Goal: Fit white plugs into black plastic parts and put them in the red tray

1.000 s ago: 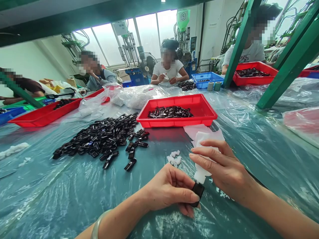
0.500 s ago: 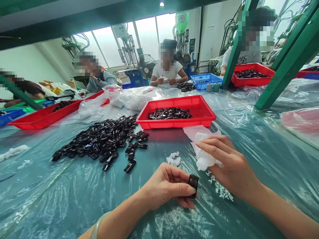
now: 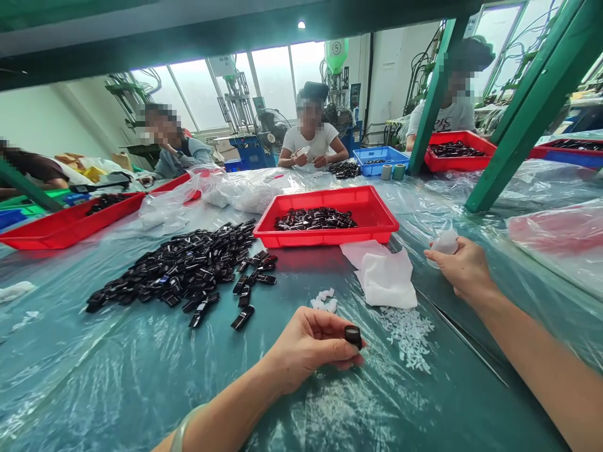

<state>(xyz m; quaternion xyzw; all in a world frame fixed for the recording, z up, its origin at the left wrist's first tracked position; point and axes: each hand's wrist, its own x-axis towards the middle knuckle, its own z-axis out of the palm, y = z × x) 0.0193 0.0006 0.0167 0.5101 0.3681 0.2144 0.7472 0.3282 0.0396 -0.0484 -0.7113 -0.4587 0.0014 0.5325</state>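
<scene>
My left hand (image 3: 313, 345) pinches a small black glossy plastic part (image 3: 353, 337) between thumb and fingers, one end turned up toward me. Off to the right, my right hand (image 3: 464, 263) is closed around a white, translucent, rounded thing (image 3: 445, 242); its kind is unclear, as the fingers cover part of it. Between the hands lies a folded white cloth (image 3: 390, 281). Small white scraps (image 3: 409, 336) are scattered just in front of it, and a few larger white pieces (image 3: 324, 300) lie beyond my left hand. A big heap of black plastic parts (image 3: 183, 263) spreads to the left.
A red tray (image 3: 325, 238) with black parts stands ahead. A long thin metal tool (image 3: 466, 336) lies beside my right forearm. Green posts (image 3: 513, 119) rise at the right. Across the plastic-covered table (image 3: 141, 376), co-workers sit near more trays, including a blue one (image 3: 381, 157).
My right hand has moved right, away from the cloth, carrying the white translucent thing. My left hand has tilted the black part so its end faces up. The view has shifted slightly.
</scene>
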